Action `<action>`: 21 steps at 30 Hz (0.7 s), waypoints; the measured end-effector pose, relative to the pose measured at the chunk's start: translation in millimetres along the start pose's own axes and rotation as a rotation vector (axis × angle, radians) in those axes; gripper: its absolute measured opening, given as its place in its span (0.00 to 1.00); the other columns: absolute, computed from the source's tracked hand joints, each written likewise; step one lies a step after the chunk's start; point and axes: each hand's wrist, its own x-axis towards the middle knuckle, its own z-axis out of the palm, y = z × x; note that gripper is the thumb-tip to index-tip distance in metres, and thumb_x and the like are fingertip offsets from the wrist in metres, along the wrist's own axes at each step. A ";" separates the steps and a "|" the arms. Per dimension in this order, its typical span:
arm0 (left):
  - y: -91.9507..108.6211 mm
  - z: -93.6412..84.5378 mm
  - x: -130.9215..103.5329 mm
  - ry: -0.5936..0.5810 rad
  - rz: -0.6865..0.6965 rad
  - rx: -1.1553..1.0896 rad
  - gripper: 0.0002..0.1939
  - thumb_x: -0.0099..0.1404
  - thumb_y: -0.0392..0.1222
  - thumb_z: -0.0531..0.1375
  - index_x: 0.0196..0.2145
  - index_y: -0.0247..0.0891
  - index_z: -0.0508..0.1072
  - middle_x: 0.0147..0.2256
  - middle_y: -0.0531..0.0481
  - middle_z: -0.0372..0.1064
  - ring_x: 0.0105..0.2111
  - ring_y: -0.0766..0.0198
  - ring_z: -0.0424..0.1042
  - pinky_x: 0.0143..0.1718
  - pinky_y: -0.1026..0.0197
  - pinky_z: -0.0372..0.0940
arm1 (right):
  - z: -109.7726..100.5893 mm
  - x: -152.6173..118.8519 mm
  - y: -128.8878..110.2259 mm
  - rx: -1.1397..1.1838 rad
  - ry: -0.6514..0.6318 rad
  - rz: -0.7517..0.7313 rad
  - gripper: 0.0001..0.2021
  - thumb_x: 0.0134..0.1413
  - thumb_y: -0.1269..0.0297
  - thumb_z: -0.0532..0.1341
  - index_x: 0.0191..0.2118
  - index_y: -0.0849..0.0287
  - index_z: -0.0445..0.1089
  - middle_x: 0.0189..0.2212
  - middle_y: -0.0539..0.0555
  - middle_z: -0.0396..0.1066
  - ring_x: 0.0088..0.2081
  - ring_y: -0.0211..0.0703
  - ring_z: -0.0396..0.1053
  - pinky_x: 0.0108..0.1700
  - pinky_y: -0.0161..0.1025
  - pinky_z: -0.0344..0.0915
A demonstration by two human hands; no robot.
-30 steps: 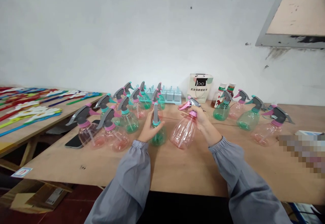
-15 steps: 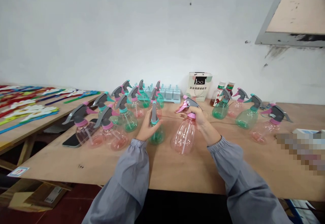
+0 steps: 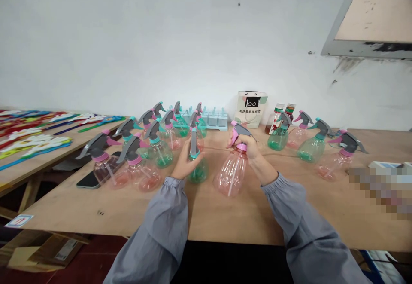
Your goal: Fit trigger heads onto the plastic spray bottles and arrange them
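Observation:
A clear pink spray bottle (image 3: 230, 176) with a pink collar stands on the table just right of centre. My right hand (image 3: 250, 146) is closed around its grey and pink spray head, with fingers curled over the pink trigger (image 3: 235, 135). To its left is a green spray bottle (image 3: 198, 171) with a grey head facing me. My left hand (image 3: 186, 160) wraps its neck, thumb across the front; the other fingers are mostly hidden behind. Several pink and green spray bottles (image 3: 144, 174) cluster beyond and left of my left hand.
Several more spray bottles (image 3: 310, 148) stand to the right. Along the wall are a pale blue ice-pop mould (image 3: 217, 120), a printed paper bag (image 3: 252, 110) and two labelled bottles (image 3: 276, 118). A phone (image 3: 88, 181) lies at left. Colourful flower-topped sticks (image 3: 38, 142) cover the neighbouring table.
My right fingers have come up around the pink bottle's trigger, which now sits closer to the neck. My left hand keeps its hold on the green bottle. The view has shifted slightly.

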 end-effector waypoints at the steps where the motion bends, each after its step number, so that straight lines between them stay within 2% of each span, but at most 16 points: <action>1: -0.6 -0.1 0.0 -0.001 0.000 0.001 0.34 0.64 0.50 0.62 0.64 0.43 0.59 0.60 0.40 0.65 0.61 0.52 0.65 0.64 0.47 0.60 | -0.9 0.4 0.2 0.019 0.005 -0.007 0.07 0.28 0.66 0.58 0.23 0.55 0.67 0.20 0.50 0.70 0.31 0.46 0.73 0.25 0.35 0.62; 7: -2.8 -0.4 0.0 -0.001 -0.001 -0.020 0.34 0.64 0.50 0.63 0.64 0.42 0.59 0.59 0.40 0.65 0.58 0.53 0.67 0.62 0.48 0.60 | 0.8 -0.6 -1.8 -0.046 -0.048 -0.045 0.08 0.30 0.68 0.59 0.25 0.56 0.69 0.24 0.51 0.74 0.29 0.43 0.71 0.22 0.33 0.56; 13: -6.1 0.7 1.5 0.024 0.046 -0.022 0.33 0.63 0.50 0.64 0.62 0.42 0.62 0.55 0.41 0.67 0.55 0.53 0.68 0.61 0.48 0.61 | 4.4 -2.2 -2.2 0.038 0.060 -0.088 0.06 0.27 0.67 0.58 0.21 0.56 0.67 0.18 0.48 0.68 0.20 0.36 0.59 0.20 0.33 0.52; 15: -6.1 0.9 1.8 0.028 0.051 -0.018 0.33 0.63 0.50 0.64 0.62 0.42 0.62 0.54 0.42 0.68 0.54 0.54 0.69 0.60 0.48 0.62 | 4.0 -1.3 -1.6 0.022 0.080 -0.078 0.06 0.28 0.67 0.58 0.22 0.56 0.68 0.20 0.49 0.70 0.21 0.36 0.60 0.21 0.33 0.53; 18: -5.1 0.8 1.8 0.023 0.049 -0.021 0.33 0.63 0.50 0.63 0.63 0.42 0.61 0.54 0.41 0.68 0.54 0.54 0.69 0.60 0.49 0.62 | 2.4 0.5 -0.4 -0.030 0.039 -0.051 0.09 0.30 0.66 0.59 0.26 0.56 0.70 0.25 0.51 0.74 0.27 0.39 0.67 0.24 0.33 0.57; 21: -4.9 0.6 1.5 0.019 0.042 -0.024 0.33 0.63 0.51 0.63 0.63 0.41 0.61 0.56 0.40 0.67 0.56 0.53 0.68 0.60 0.49 0.62 | -0.1 1.7 1.4 -0.050 0.020 -0.049 0.08 0.31 0.66 0.59 0.26 0.56 0.70 0.25 0.50 0.74 0.29 0.40 0.68 0.25 0.34 0.58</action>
